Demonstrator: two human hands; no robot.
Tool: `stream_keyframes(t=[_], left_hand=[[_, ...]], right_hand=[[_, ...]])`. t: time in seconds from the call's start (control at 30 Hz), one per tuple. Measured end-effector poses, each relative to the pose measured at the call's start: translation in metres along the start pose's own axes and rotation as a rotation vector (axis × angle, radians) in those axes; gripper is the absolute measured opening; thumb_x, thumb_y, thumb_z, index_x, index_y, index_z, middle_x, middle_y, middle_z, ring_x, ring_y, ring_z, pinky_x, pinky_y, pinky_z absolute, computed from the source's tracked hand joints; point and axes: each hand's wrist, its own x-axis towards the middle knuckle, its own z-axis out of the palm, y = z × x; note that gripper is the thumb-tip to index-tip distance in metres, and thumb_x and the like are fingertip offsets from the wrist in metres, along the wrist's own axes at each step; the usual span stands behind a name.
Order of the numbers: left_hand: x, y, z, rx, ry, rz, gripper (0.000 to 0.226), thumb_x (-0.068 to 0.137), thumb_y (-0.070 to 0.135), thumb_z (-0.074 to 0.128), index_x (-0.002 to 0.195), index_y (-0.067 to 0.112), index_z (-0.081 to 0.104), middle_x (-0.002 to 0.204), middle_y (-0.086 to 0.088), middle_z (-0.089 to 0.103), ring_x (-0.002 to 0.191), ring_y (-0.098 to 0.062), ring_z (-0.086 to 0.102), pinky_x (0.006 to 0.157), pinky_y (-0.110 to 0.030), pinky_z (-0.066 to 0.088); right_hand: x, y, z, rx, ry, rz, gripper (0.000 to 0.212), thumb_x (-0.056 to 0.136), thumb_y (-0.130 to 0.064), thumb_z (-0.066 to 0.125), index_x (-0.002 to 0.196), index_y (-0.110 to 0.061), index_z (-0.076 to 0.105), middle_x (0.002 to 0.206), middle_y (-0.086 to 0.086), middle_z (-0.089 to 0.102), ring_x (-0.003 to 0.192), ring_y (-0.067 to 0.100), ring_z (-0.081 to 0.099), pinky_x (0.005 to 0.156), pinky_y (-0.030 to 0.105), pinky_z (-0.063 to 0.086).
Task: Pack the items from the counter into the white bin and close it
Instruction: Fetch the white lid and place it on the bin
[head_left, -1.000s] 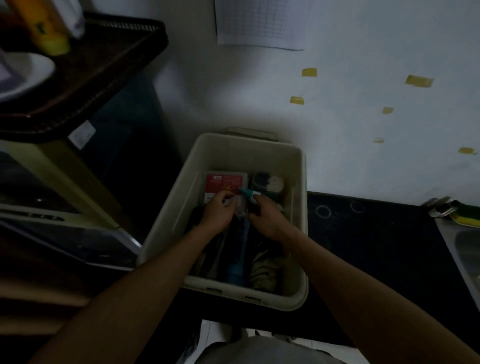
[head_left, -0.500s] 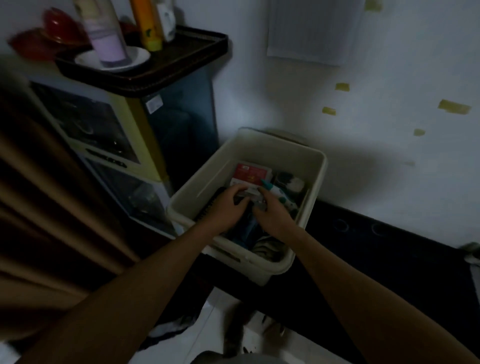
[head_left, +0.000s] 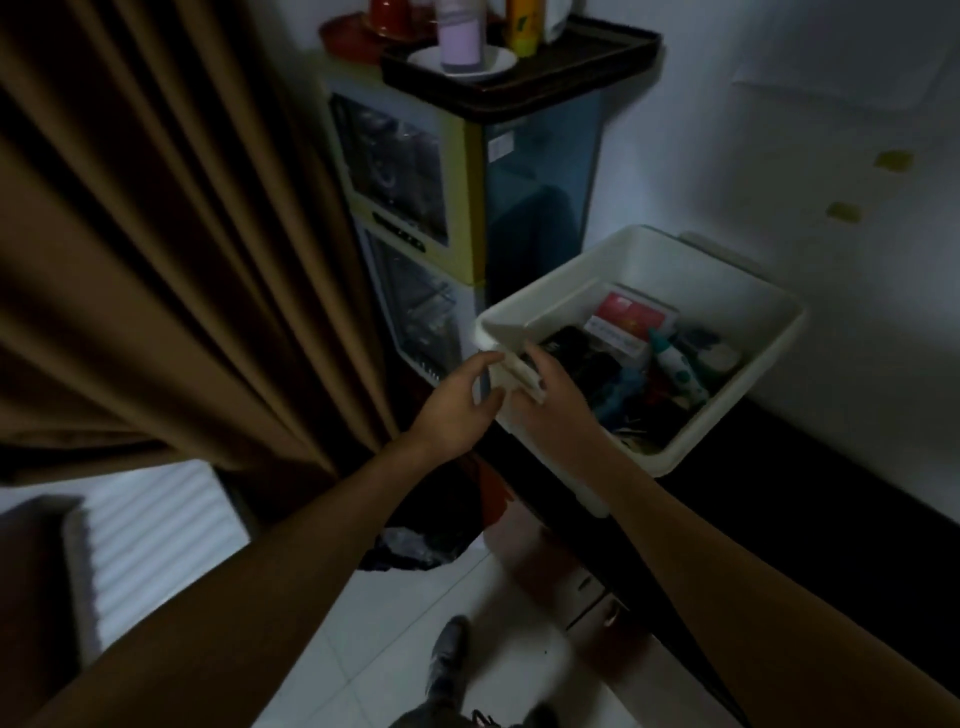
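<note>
On the dark counter (head_left: 841, 467), against the pale wall, stands the white bin (head_left: 675, 262), open-topped and slewed so that one corner points toward the person. Inside, a red-and-white box (head_left: 631, 314) lies flat at the far side, a teal-capped tube (head_left: 675, 364) slants beside it, and something blue (head_left: 618, 389) sits among dark things too dim to name.

The right hand (head_left: 550, 410) is at the bin's near-left corner, its fingers curled over the rim and a pale flap there. The left hand (head_left: 457, 405) is just outside the same corner with fingers curved; whether it grasps the bin cannot be told.

Left of the bin a cabinet carries a dark tray (head_left: 519, 91) with a white plate (head_left: 488, 65), a lilac cup (head_left: 460, 47) standing on it, and a yellow bottle (head_left: 522, 28) cut off by the frame's top. A brown curtain (head_left: 156, 234) hides much of the left side. The cabinet's glass-fronted shelves are blurred.
</note>
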Motion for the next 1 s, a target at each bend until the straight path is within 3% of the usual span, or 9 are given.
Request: stream_keyframes(t=[0.13, 0.23, 0.3, 0.47, 0.57, 0.73, 0.87, 0.93, 1.0], left_hand=[[-0.036, -0.02, -0.021, -0.078, 0.088, -0.097, 0.042, 0.095, 0.025, 0.057, 0.136, 0.028, 0.049, 0.134, 0.011, 0.055, 0.124, -0.006, 0.052, 0.103, -0.023, 0.041], [-0.065, -0.041, -0.041, -0.068, 0.105, -0.152, 0.046, 0.096, 0.024, 0.056, 0.14, 0.029, 0.045, 0.134, 0.003, 0.057, 0.125, -0.012, 0.052, 0.105, -0.028, 0.042], [-0.085, -0.056, -0.057, -0.067, 0.111, -0.191, 0.045, 0.096, 0.025, 0.055, 0.139, 0.031, 0.044, 0.125, -0.005, 0.061, 0.116, -0.018, 0.059, 0.102, -0.031, 0.046], [-0.141, -0.1, -0.112, -0.087, 0.183, -0.262, 0.045, 0.095, 0.021, 0.056, 0.138, 0.028, 0.047, 0.123, 0.003, 0.061, 0.113, -0.009, 0.057, 0.094, -0.011, 0.04], [-0.181, -0.13, -0.149, -0.104, 0.232, -0.314, 0.043, 0.094, 0.02, 0.057, 0.136, 0.028, 0.049, 0.12, 0.011, 0.059, 0.107, 0.004, 0.054, 0.092, -0.003, 0.038], [-0.234, -0.182, -0.206, -0.078, 0.271, -0.374, 0.044, 0.093, 0.018, 0.056, 0.136, 0.027, 0.049, 0.121, 0.003, 0.064, 0.11, -0.013, 0.06, 0.099, -0.027, 0.047], [-0.262, -0.218, -0.236, -0.037, 0.312, -0.376, 0.041, 0.093, 0.013, 0.057, 0.132, 0.023, 0.052, 0.119, 0.012, 0.058, 0.105, 0.001, 0.052, 0.083, 0.007, 0.03], [-0.274, -0.235, -0.247, -0.023, 0.316, -0.4, 0.042, 0.094, 0.015, 0.056, 0.134, 0.023, 0.051, 0.125, 0.009, 0.057, 0.107, 0.004, 0.048, 0.083, 0.007, 0.027], [-0.285, -0.251, -0.255, -0.022, 0.317, -0.447, 0.043, 0.095, 0.018, 0.055, 0.137, 0.023, 0.048, 0.135, 0.006, 0.055, 0.118, -0.005, 0.049, 0.092, -0.005, 0.03]], right_hand=[[-0.012, -0.007, 0.041, -0.173, 0.057, -0.117, 0.062, 0.091, -0.016, 0.058, 0.149, -0.018, 0.036, 0.144, 0.004, 0.049, 0.131, 0.014, 0.047, 0.109, 0.029, 0.039], [-0.017, -0.018, 0.073, -0.052, -0.133, 0.018, 0.064, 0.095, -0.02, 0.055, 0.153, -0.021, 0.029, 0.153, 0.0, 0.038, 0.14, 0.015, 0.037, 0.115, 0.031, 0.032], [-0.019, -0.026, 0.097, -0.055, -0.168, 0.037, 0.063, 0.095, -0.022, 0.054, 0.153, -0.024, 0.028, 0.154, -0.002, 0.037, 0.14, 0.013, 0.036, 0.109, 0.024, 0.029], [-0.029, -0.049, 0.178, -0.006, -0.275, 0.119, 0.062, 0.095, -0.026, 0.054, 0.152, -0.03, 0.029, 0.149, 0.0, 0.041, 0.138, 0.017, 0.04, 0.11, 0.031, 0.034], [-0.039, -0.068, 0.233, 0.013, -0.335, 0.134, 0.06, 0.096, -0.023, 0.053, 0.151, -0.029, 0.031, 0.146, -0.005, 0.043, 0.137, 0.013, 0.041, 0.104, 0.024, 0.034], [-0.051, -0.097, 0.323, -0.004, -0.414, 0.167, 0.061, 0.096, -0.023, 0.053, 0.152, -0.029, 0.029, 0.151, 0.002, 0.039, 0.139, 0.016, 0.039, 0.114, 0.034, 0.034], [-0.057, -0.109, 0.378, -0.014, -0.392, 0.173, 0.058, 0.096, -0.016, 0.053, 0.151, -0.02, 0.033, 0.149, 0.009, 0.042, 0.138, 0.017, 0.04, 0.115, 0.035, 0.034], [-0.059, -0.109, 0.401, -0.026, -0.402, 0.186, 0.057, 0.097, -0.016, 0.052, 0.151, -0.019, 0.034, 0.149, 0.009, 0.043, 0.138, 0.019, 0.04, 0.115, 0.039, 0.034], [-0.062, -0.107, 0.422, -0.036, -0.424, 0.198, 0.057, 0.097, -0.017, 0.052, 0.151, -0.018, 0.033, 0.15, 0.008, 0.042, 0.139, 0.021, 0.039, 0.115, 0.042, 0.034]])
